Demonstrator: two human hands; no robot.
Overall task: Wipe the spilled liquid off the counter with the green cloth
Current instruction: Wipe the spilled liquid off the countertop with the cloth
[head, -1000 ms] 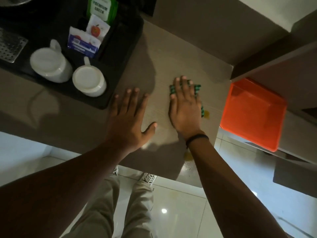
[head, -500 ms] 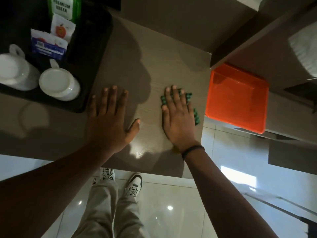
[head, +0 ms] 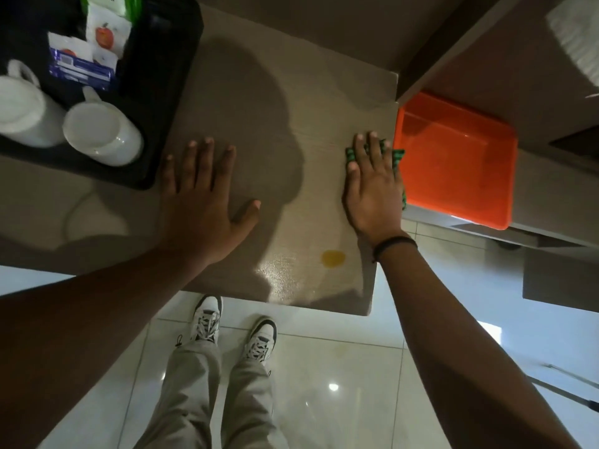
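Note:
My right hand (head: pixel 374 186) lies flat on the green checked cloth (head: pixel 397 157), pressing it onto the counter (head: pixel 259 102) at the counter's right edge. Most of the cloth is hidden under the palm; only its far and right edges show. A small yellow puddle of liquid (head: pixel 333 258) sits on the counter near the front edge, nearer to me than the hand and apart from the cloth. A wet sheen surrounds it. My left hand (head: pixel 202 196) rests flat on the counter with fingers spread, holding nothing.
A black tray (head: pixel 162 92) at the back left holds two white cups (head: pixel 102 134) and tea sachets (head: pixel 81 64). An orange bin (head: pixel 460 157) stands just past the counter's right edge. My shoes (head: pixel 233 332) are on the tiled floor below.
My right hand has slid the cloth rightward to the counter's edge beside the orange bin, uncovering the yellow puddle. The left hand has stayed planted.

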